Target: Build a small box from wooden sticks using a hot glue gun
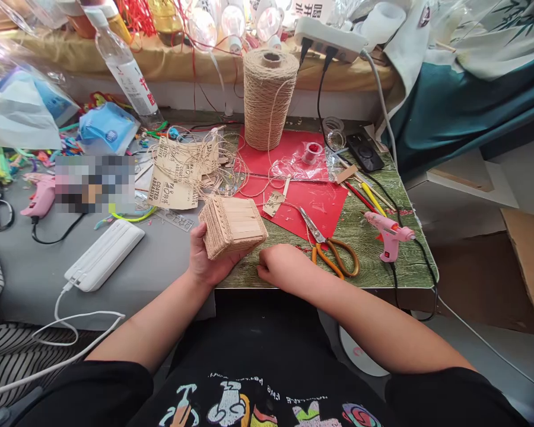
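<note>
My left hand (pixel 204 255) grips a small box of wooden sticks wrapped in twine (pixel 235 225), tilted above the table's front edge. Twine covers its left side, and bare flat sticks show on the top. Just right of the box, my right hand (pixel 280 264) is curled into a fist, its back towards me; whatever its fingers may hold is hidden. A strand of twine reaches the box from across the red sheet (pixel 320 207). Orange-handled scissors (pixel 327 243) lie partly open beyond my right hand. Behind them stands a large spool of twine (pixel 269 101).
A pink glue gun (pixel 389 234) with a black cord rests at the right edge. Sandpaper sheets (pixel 178 178) and tangled twine lie left of centre. Nearby are a white power bank (pixel 104 255), a leaning plastic bottle (pixel 124 71), a second pink glue gun (pixel 40 193) and a power strip (pixel 329 38).
</note>
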Demonstrator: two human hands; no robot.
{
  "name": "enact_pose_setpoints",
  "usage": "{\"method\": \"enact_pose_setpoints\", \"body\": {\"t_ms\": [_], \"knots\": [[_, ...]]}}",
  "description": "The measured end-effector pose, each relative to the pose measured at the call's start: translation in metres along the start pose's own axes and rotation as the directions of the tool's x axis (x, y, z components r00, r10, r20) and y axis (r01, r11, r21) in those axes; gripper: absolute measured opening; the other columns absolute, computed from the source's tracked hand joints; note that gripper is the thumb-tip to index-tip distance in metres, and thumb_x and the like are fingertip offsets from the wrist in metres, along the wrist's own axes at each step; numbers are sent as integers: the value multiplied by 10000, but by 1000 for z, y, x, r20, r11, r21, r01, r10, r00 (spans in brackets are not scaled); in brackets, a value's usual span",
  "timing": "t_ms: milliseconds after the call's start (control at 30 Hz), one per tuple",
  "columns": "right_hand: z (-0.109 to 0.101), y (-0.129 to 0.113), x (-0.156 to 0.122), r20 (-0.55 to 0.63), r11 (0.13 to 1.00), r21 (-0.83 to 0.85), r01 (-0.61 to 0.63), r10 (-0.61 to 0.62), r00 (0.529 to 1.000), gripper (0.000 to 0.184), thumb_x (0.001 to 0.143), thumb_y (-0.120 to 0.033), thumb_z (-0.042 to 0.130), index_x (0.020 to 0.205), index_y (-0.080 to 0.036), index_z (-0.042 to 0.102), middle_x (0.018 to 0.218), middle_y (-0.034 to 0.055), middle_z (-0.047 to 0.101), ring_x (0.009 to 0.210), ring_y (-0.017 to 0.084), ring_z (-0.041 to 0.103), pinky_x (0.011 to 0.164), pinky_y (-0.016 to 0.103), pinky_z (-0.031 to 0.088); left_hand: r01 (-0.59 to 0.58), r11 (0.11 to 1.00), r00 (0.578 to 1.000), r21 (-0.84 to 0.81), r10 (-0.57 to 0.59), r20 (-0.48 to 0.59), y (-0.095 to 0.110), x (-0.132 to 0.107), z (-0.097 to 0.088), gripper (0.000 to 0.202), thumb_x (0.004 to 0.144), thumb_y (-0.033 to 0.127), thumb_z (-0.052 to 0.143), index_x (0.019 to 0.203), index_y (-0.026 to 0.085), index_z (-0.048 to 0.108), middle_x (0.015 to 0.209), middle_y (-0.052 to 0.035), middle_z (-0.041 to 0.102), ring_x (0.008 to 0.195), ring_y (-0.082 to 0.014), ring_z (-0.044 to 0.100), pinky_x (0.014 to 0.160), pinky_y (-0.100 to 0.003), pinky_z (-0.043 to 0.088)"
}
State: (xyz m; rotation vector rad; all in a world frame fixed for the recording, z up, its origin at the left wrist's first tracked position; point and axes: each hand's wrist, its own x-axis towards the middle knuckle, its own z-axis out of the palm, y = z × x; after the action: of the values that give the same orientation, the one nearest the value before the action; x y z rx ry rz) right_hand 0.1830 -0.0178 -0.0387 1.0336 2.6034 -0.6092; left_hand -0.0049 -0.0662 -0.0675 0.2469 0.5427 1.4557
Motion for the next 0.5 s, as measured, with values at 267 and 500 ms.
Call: {"method": "enact_pose_setpoints", "body": {"t_ms": [267,500], "knots": [[5,8,1,-81,989,147,-21,33,996,117,911,-220,617,988,-193,700,857,69,762,776,218,695,631,280,377,-5,1000,1000,16,5,-12,1,-1,2,706,915,617,569,1513,243,536,1440,-114,671,1401,-423,563,1103,-598,527],[10,20,-10,-111,944,330,20,17,994,138,919,-289,711,1036,-217,706,810,-10,734,722,147,635,635,257,346,0,1000,1000,-12,0,23,2,-3,2,687,922,586,570,1504,223,548,1460,-122,657,1385,-415,578,1109,-604,520]]}}
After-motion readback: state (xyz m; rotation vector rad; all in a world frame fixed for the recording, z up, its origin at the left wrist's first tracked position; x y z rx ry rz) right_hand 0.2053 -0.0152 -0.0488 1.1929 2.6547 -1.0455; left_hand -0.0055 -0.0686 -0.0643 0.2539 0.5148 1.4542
